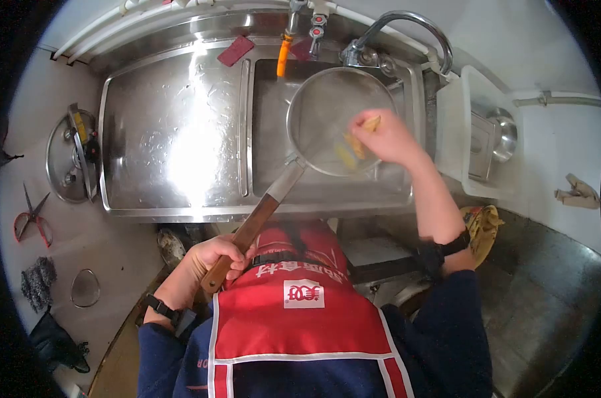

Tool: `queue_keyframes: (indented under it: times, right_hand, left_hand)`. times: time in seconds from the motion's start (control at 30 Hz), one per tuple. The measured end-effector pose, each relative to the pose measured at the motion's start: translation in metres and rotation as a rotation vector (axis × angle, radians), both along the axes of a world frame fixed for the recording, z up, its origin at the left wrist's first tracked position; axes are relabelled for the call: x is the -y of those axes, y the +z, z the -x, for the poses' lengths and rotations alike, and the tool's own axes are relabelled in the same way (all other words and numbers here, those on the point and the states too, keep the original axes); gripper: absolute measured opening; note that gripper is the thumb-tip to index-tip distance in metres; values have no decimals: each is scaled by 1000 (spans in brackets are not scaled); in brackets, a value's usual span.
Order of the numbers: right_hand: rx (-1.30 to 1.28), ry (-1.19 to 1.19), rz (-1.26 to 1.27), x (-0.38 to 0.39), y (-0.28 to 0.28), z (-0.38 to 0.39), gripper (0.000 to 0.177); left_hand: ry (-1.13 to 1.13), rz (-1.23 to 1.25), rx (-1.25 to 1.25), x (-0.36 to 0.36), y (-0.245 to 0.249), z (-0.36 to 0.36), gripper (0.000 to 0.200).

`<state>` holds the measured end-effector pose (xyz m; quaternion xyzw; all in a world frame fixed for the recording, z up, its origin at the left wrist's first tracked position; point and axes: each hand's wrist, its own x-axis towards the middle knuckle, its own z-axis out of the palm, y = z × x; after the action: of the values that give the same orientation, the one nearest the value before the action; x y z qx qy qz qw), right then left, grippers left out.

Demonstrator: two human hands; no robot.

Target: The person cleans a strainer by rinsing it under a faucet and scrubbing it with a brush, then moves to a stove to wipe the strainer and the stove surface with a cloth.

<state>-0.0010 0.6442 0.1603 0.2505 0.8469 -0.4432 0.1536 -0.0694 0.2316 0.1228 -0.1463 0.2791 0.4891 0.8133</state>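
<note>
My left hand [219, 257] is wrapped round the wooden handle [254, 225] of a large round sieve [320, 123]. The sieve reaches away from my body, and its bowl lies over the right basin of the steel sink [267, 166]. Fingers bent, my right hand [383, 136] grips a yellow and tan piece [355, 146] over the right side of the bowl. Motion smears the piece, and I cannot tell what it is. Part of it is hidden by the fingers.
An orange-ended tap [284, 56] and a curved chrome faucet [406, 20] stand behind the basin. A dark red pad [235, 50] rests on the sink's back edge. Red-handled scissors [32, 215] and a glass lid [65, 159] are at left. A white tub [453, 126] holds metal pans at right.
</note>
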Motion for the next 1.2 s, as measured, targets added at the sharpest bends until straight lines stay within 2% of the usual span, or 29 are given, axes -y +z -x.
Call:
queue_keyframes:
  times: [0.03,0.07,0.1,0.13,0.17,0.23,0.27,0.33,0.37,0.43,0.53,0.57,0.63,0.67,0.73,0.77,0.83,0.87,0.9,0.97,1.0,1.07,1.1,1.17,1.2]
  right_hand:
    - [-119,-96,24,3,-2,1,19]
    - [-117,-102,17,9,-2,1,19]
    - [-87,-72,115,16,-1,0,19]
    - [-55,-37,215,18,0,0,19]
    - [-47,-32,212,12,3,-2,19]
    - [158,245,-33,-10,14,-4,14]
    - [165,245,-36,-17,19,-2,14]
    - [153,300,-355,-26,27,1,18]
    - [159,301,-359,-22,28,2,18]
    - [-14,273,-85,-9,29,8,17]
    - [129,394,-62,-16,14,-2,16]
    - [136,399,-63,-28,13,-5,16]
    - [125,348,-298,-57,17,-3,15]
    - [128,351,-302,-60,19,-1,15]
    - [-118,242,-348,-57,30,4,15]
    - [-116,241,-357,-54,29,6,15]
    - [137,301,-45,-48,24,4,17]
    - [210,411,-103,-50,20,1,17]
    - [211,412,-106,-55,21,1,17]
    - [138,304,-310,-69,23,0,17]
    - [133,311,-312,-69,30,3,17]
    - [-150,411,-576,-63,42,10,22]
    - [-161,413,-574,-54,35,6,22]
    - [-478,600,-403,-27,8,-6,27]
    - [-538,699,-406,-11,-3,-10,27]
  left_hand:
    - [-5,-4,4,-2,2,-1,24]
    - [8,-2,-42,-3,5,-2,24]
    - [25,-2,-89,-5,6,-1,24]
    - [28,-9,-85,-6,5,0,24]
    - [19,-22,-58,-4,4,3,25]
    - [14,-38,-27,1,0,3,26]
    - [0,-34,-27,3,-3,2,27]
    - [-12,-39,-25,4,-9,0,28]
    - [-13,-32,-33,4,-11,-1,28]
    - [-16,-33,-38,3,-13,-3,28]
    - [13,-66,-43,2,-8,-1,28]
    - [-1,-18,-43,3,-5,1,30]
    - [-13,23,-44,4,-7,3,31]
    - [-20,12,-28,3,-10,2,32]
    - [-31,-3,-6,4,-12,0,32]
    - [-26,-8,-15,4,-13,0,32]
    - [-23,-18,-20,4,-11,-1,32]
    - [6,-34,-8,5,-9,-1,33]
    - [34,-47,6,7,-9,-2,35]
    - [15,-54,15,14,-19,-1,36]
    - [-3,-60,18,13,-19,0,38]
    - [46,-18,55,13,-16,-4,38]
    - [81,21,97,11,-11,-4,38]
    - [103,12,89,8,-1,-3,39]
    - [122,4,92,8,2,-4,40]
